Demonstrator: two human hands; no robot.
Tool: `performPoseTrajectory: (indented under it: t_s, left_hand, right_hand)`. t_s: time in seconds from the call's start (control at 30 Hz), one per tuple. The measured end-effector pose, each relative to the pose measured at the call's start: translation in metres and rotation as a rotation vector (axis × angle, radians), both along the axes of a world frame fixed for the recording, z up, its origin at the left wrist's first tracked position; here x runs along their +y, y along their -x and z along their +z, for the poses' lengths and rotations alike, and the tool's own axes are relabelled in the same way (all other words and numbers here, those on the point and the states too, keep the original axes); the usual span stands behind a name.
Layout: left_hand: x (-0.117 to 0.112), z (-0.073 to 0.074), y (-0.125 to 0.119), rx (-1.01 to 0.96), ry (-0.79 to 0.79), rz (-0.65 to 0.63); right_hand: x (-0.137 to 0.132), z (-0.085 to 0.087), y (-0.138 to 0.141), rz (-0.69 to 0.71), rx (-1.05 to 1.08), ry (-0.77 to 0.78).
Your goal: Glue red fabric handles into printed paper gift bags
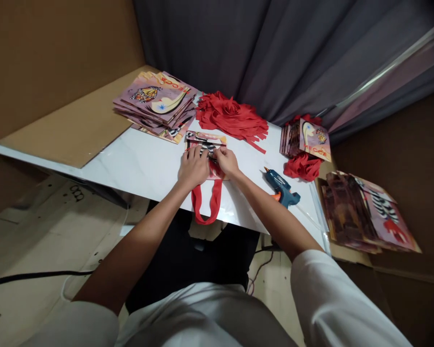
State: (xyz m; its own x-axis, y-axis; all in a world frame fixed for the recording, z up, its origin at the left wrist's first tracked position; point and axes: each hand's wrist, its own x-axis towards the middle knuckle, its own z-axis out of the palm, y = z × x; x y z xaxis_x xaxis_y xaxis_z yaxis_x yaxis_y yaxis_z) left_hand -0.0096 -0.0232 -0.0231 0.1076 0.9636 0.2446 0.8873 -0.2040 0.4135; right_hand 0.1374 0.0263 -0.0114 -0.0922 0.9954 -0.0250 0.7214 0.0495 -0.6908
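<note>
A small printed paper bag [206, 137] lies on the white table in front of me, a red ribbon handle [207, 220] looping off its near side over the table edge. My left hand [194, 167] rests flat on the bag's left part, fingers stretched out. At the right part, my right hand [226, 161] has its fingers closed in a pinch at the bag's surface; the exact spot between the fingertips is hidden. Both hands cover much of the print. To the right lies a dark teal glue gun [279, 183] with an orange trigger, its nozzle facing away from me.
Behind the bag lies a heap of red ribbon strips [231, 115]. Stacks of printed bags stand at the back left [155, 101], back right [313, 140] and beyond the right edge [372, 212]. Cardboard walls [58, 58] and a grey curtain [210, 43] enclose the table [130, 168].
</note>
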Motion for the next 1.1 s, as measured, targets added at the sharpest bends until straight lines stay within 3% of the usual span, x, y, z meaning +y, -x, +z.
performPoseTrajectory:
  t_s: [0.2, 0.4, 0.57, 0.73, 0.87, 0.97, 1.1]
  left_hand:
    - [-0.001, -0.001, -0.002, -0.003, 0.007, -0.005]
    - [0.011, -0.003, 0.012, -0.149, 0.111, 0.019]
    - [0.013, 0.001, 0.013, 0.017, 0.106, -0.014]
    - [0.006, 0.008, 0.009, 0.142, 0.065, -0.097]
    - [-0.001, 0.004, 0.010, 0.167, 0.010, -0.100]
    - [0.000, -0.001, 0.013, 0.145, -0.006, -0.078]
    - [0.014, -0.004, 0.017, 0.029, 0.120, -0.037]
  right_hand:
    - [-0.020, 0.007, 0.009, 0.088, -0.250, -0.083]
    - [-0.020, 0.005, 0.011, 0.084, -0.281, -0.095]
    - [-0.012, 0.012, 0.014, 0.086, -0.279, 0.008]
    - [-0.024, 0.014, 0.025, 0.068, -0.386, -0.104]
    - [-0.031, 0.011, 0.029, 0.067, -0.412, -0.141]
    - [-0.025, 0.012, 0.026, 0.091, -0.424, -0.104]
    - [-0.011, 0.021, 0.020, 0.137, -0.458, 0.019]
